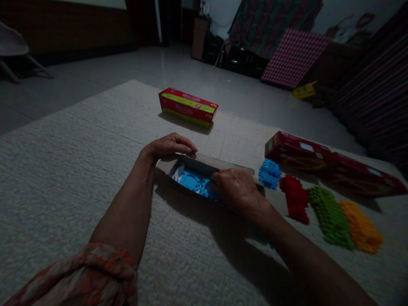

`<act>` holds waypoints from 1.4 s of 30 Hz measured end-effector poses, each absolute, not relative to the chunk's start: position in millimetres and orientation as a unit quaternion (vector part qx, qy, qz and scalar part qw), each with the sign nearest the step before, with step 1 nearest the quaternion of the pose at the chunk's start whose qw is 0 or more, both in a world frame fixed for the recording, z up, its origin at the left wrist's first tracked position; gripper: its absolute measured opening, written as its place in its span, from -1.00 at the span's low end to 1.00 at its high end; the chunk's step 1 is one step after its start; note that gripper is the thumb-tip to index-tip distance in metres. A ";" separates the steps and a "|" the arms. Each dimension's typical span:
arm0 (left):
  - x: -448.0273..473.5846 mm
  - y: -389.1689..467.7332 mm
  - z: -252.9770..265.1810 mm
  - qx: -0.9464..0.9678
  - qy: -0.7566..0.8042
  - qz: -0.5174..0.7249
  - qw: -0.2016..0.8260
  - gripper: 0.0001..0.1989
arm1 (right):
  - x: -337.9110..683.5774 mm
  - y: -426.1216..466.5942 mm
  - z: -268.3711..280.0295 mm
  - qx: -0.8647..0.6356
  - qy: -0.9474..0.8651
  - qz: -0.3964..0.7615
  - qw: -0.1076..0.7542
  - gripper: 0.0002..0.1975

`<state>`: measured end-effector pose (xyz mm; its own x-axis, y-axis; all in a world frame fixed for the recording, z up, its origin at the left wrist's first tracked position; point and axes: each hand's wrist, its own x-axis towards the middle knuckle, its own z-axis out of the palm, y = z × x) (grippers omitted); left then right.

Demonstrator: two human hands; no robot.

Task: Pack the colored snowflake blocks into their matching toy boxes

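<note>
An open cardboard box (219, 163) lies lengthwise in front of me, its long flap raised at the far side. Inside are flat blue interlocking toy pieces (191, 180). At the box's far left corner, my left hand (174, 145) is bent over the flap, fingers together and closed on its edge. My right hand (237, 189) reaches into the box from the right, its fingers curled down against the blue pieces. Its fingertips are hidden, so what they hold does not show. Right of the box stands a stack of blue pieces (269, 174).
Rows of red pieces (295, 199), green pieces (331, 216) and orange pieces (360, 227) lie to the right on the pale mat (79, 170). Behind them stand dark red boxes (299, 155). A red and yellow box (188, 108) stands farther off. Some blue shows beneath my right forearm.
</note>
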<state>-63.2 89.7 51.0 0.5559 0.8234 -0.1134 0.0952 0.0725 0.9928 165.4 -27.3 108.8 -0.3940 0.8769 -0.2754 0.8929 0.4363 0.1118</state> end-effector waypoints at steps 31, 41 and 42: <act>-62.0 87.3 57.4 0.642 0.422 0.269 0.582 -0.88 | 348.0 -28.7 73.5 0.685 0.726 0.013 -0.048 -0.80; -63.0 86.6 56.7 0.655 0.436 0.264 0.559 -0.91 | 325.1 -33.9 72.8 0.705 0.709 0.019 0.001 -0.84; -63.0 86.6 56.9 0.654 0.435 0.262 0.561 -0.91 | 324.1 -33.4 72.0 0.706 0.708 0.017 0.004 -0.83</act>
